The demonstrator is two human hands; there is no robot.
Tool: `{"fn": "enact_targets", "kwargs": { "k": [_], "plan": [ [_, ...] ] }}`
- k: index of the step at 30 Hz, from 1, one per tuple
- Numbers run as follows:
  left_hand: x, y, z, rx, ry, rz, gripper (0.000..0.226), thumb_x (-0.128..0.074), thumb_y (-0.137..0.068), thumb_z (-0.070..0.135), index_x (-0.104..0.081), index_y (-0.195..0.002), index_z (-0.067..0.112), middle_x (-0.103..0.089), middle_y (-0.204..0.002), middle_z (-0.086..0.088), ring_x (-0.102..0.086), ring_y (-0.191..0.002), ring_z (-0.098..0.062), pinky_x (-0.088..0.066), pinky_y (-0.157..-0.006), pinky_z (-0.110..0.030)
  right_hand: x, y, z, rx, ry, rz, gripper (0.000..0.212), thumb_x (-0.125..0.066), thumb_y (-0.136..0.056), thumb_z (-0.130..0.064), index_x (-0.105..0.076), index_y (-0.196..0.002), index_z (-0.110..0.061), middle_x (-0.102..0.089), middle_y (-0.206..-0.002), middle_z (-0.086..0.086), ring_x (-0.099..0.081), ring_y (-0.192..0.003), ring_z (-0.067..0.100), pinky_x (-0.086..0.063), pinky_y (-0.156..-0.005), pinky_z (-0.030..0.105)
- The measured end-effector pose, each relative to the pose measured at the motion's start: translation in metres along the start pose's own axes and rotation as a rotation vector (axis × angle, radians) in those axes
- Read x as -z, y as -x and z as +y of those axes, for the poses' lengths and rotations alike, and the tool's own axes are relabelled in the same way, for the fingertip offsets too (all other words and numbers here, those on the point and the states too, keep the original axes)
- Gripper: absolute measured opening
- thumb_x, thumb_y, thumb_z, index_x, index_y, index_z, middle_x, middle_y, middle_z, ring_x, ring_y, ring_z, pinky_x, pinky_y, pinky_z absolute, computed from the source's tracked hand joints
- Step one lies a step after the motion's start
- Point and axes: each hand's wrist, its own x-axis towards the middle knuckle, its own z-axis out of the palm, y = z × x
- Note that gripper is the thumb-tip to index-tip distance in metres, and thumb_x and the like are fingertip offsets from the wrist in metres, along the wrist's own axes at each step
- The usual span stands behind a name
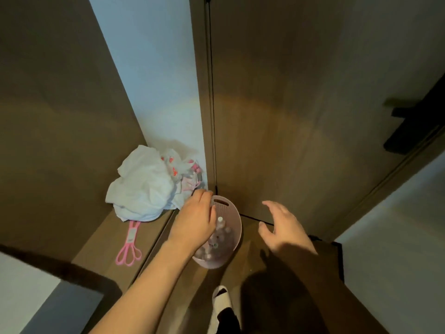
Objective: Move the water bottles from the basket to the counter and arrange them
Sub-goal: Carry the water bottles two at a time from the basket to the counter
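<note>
Water bottles (218,239) lie heaped in the pink perforated basket (234,220) on the floor, by the door (301,116). Left hand (196,219) reaches over the basket's far-left rim; fingers hidden, grip cannot be told. Right hand (280,225) hovers right of the basket, fingers spread. White plastic bags (144,186) and pink scissors (128,247) lie left.

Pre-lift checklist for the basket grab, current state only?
1. Basket in reach, upright on floor: ok.
2. Bottles inside basket: ok, count cannot tell.
3. Left hand on the near rim: grip cannot tell, fingers hidden.
4. Right hand free, open, apart from the basket: ok.
5. White bag and pink scissors beside basket, not touching: ok.
6. Counter in view: not ok.
</note>
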Motion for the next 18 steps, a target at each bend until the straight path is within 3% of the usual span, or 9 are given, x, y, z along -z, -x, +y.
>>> {"fn": "enact_targets", "kwargs": {
  "k": [4,11,15,18],
  "plan": [
    [-0.02,-0.082,-0.025,0.056,0.045,-0.017,0.033,-0.047,-0.099,0.028,-0.053,-0.128,0.015,-0.055,-0.124,-0.005,-0.058,-0.107,-0.023,-0.049,-0.09,-0.033,0.004,-0.082,-0.005,0.06,0.062,-0.024,0.054,-0.056,-0.096,-0.027,-0.04,-0.147,-0.021,-0.045,-0.149,-0.001,-0.044,-0.134,0.016,-0.034,-0.107,0.026],
    [-0.043,-0.152,-0.063,0.183,0.097,-0.058,0.029,-0.05,-0.097,0.023,-0.054,-0.123,0.013,-0.055,-0.116,-0.007,-0.058,-0.101,-0.024,-0.05,-0.086,-0.037,-0.005,-0.194,-0.015,0.144,0.064,-0.183,0.056,-0.054,-0.099,-0.035,-0.035,-0.15,-0.022,-0.038,-0.153,-0.001,-0.037,-0.138,0.015,-0.03,-0.109,0.025],
    [-0.067,-0.16,-0.097,0.28,0.057,-0.144,0.032,-0.053,-0.095,0.024,-0.054,-0.124,0.012,-0.055,-0.119,-0.009,-0.059,-0.101,-0.028,-0.052,-0.085,-0.042,-0.045,-0.258,-0.006,0.181,0.047,-0.312,0.051,-0.058,-0.098,-0.028,-0.041,-0.145,-0.023,-0.047,-0.146,-0.002,-0.047,-0.13,0.012,-0.033,-0.098,0.017],
    [-0.109,-0.156,-0.131,0.381,0.062,-0.153,0.035,-0.056,-0.094,0.023,-0.054,-0.127,0.012,-0.057,-0.121,-0.011,-0.06,-0.102,-0.03,-0.051,-0.084,-0.038,-0.102,-0.309,0.019,0.217,0.095,-0.428,0.056,-0.065,-0.092,-0.027,-0.043,-0.144,-0.022,-0.053,-0.14,-0.002,-0.052,-0.125,0.011,-0.04,-0.101,0.021]
  ]
}}
